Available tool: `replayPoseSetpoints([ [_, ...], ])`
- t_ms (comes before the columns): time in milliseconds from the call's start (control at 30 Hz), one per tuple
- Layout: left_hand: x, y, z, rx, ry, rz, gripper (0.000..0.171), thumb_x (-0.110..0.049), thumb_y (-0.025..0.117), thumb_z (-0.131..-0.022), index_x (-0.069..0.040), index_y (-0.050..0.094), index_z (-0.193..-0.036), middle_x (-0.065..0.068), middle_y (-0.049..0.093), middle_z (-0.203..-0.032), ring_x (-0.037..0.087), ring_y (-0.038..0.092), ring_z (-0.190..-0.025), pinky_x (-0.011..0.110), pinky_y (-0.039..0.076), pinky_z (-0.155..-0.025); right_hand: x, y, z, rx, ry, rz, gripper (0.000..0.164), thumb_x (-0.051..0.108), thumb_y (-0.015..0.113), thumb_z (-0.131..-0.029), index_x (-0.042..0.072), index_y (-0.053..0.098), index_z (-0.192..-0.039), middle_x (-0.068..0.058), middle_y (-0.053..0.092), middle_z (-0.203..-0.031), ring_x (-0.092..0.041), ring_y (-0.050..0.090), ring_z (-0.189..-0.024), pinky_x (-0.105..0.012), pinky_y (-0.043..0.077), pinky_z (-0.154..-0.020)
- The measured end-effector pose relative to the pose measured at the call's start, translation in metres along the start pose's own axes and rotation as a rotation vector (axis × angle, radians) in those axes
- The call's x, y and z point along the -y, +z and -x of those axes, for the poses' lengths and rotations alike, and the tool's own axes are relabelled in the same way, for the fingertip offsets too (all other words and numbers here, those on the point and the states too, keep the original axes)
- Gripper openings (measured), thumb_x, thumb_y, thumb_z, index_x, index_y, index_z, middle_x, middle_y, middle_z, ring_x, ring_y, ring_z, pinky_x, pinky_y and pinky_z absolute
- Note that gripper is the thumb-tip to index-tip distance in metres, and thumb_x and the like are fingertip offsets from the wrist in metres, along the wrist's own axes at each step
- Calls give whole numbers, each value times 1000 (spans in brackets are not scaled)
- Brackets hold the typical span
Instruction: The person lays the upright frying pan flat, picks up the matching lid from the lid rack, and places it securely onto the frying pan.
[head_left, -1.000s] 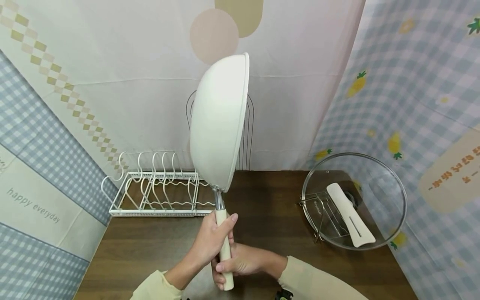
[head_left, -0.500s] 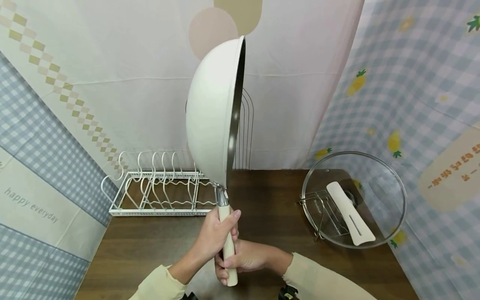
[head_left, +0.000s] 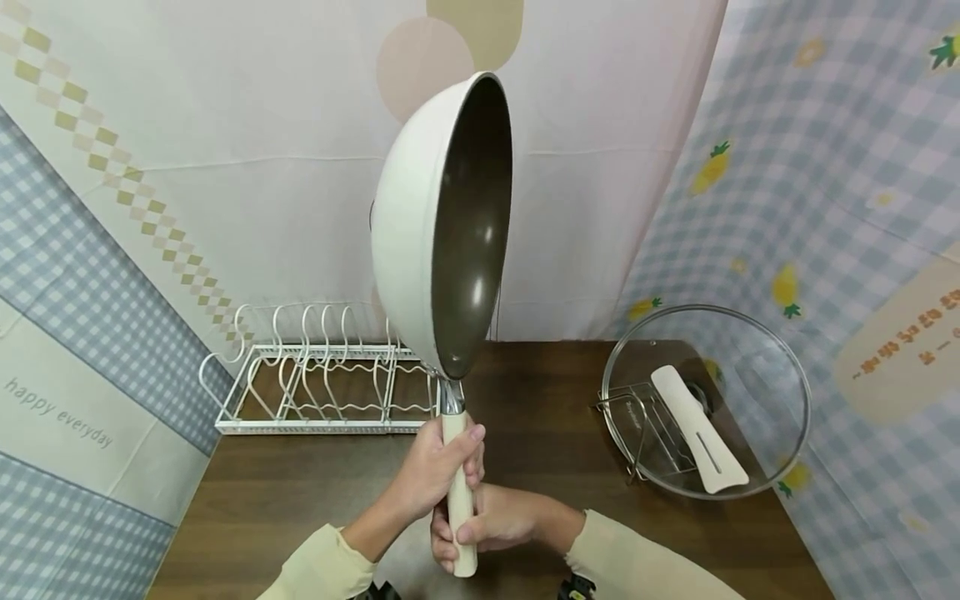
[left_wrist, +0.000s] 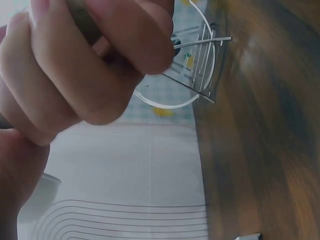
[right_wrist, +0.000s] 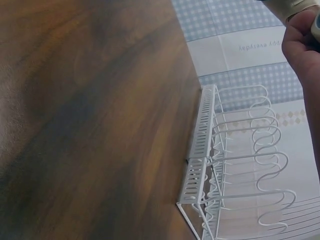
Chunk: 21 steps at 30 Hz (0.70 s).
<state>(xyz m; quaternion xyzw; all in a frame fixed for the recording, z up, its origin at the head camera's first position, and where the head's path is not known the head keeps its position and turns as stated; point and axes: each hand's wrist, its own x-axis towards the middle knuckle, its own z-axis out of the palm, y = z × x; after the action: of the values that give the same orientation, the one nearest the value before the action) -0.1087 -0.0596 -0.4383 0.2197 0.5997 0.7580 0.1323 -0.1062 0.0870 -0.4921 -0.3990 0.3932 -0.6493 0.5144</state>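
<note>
In the head view a deep white wok [head_left: 408,225] with a dark inside stands upright in the air, its opening turned partly to the right. Its cream handle [head_left: 460,500] points down toward me. My left hand [head_left: 435,467] grips the handle's upper part, close to the metal neck. Lower down, near the handle's end, my right hand [head_left: 498,521] holds it too. Curled fingers of the left hand [left_wrist: 75,65] fill the upper left of the left wrist view. Only part of the right hand [right_wrist: 305,50] shows in the right wrist view.
A white wire dish rack [head_left: 322,425] stands on the wooden table [head_left: 300,500] at the left, behind the hands. At the right a glass lid [head_left: 780,400] leans in a metal wire stand [head_left: 637,425]. A white lid handle [head_left: 701,429] crosses the lid. Patterned cloth hangs behind.
The wok has turned about its handle, so its dark inside has come into view. It also rose slightly at first. Both hands keep their hold and have shifted a little right.
</note>
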Motion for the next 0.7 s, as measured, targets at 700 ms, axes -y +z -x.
replayPoseSetpoints([
  [700,5,8,-8,211,15,137,24,-13,45,-110,-9,45,-86,-9,51,-62,7,51,-55,22,49,-57,-4,9,18,1,-26,-64,66,43,63,-101,-9,24,-94,13,54,-89,-4,61,-85,-24,52,-92],
])
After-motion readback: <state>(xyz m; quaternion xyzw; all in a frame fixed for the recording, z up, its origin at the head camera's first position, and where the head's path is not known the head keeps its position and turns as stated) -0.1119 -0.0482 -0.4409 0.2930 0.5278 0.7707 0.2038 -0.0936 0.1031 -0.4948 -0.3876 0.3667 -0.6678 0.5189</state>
